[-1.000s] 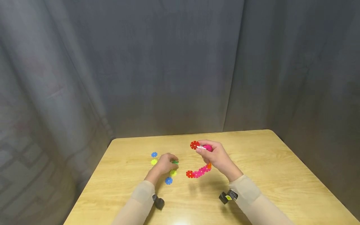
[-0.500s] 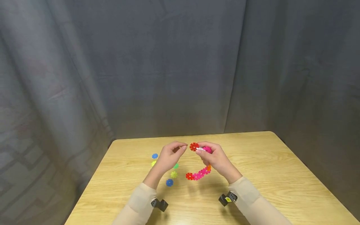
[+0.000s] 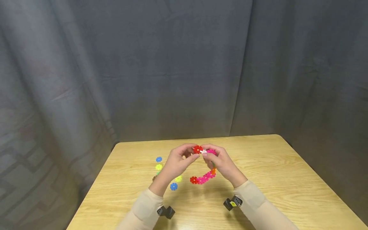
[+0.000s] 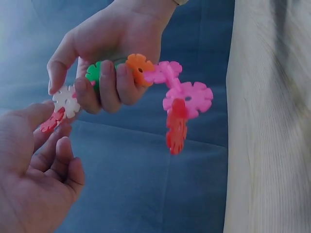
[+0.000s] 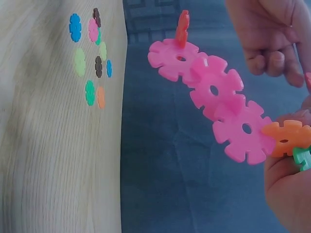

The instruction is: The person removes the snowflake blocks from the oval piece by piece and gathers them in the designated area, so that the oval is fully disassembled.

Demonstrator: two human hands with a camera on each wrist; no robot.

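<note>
A chain of snowflake discs [image 3: 204,176] hangs above the wooden table [image 3: 276,179]. My right hand [image 3: 205,153] grips its upper part, fingers curled round the green disc [image 4: 93,73] and orange disc [image 4: 138,68]. Below them hang pink discs [image 5: 214,90] and a red end disc [image 5: 182,26]. At the top end sit a white disc [image 4: 65,101] and a red disc [image 3: 197,149]. My left hand [image 3: 193,154] pinches that red disc [image 4: 52,120] between thumb and fingers.
Loose discs lie on the table left of the hands: a blue disc [image 3: 158,159], a yellow disc [image 3: 158,166], a yellow-green disc [image 3: 178,179] and another blue disc [image 3: 173,186]. Grey curtains close off the back and sides. The table's right half is bare wood.
My left hand has lifted from the loose discs on the table and moved right to the chain's top end, where it now pinches the red disc. The right hand has barely moved.
</note>
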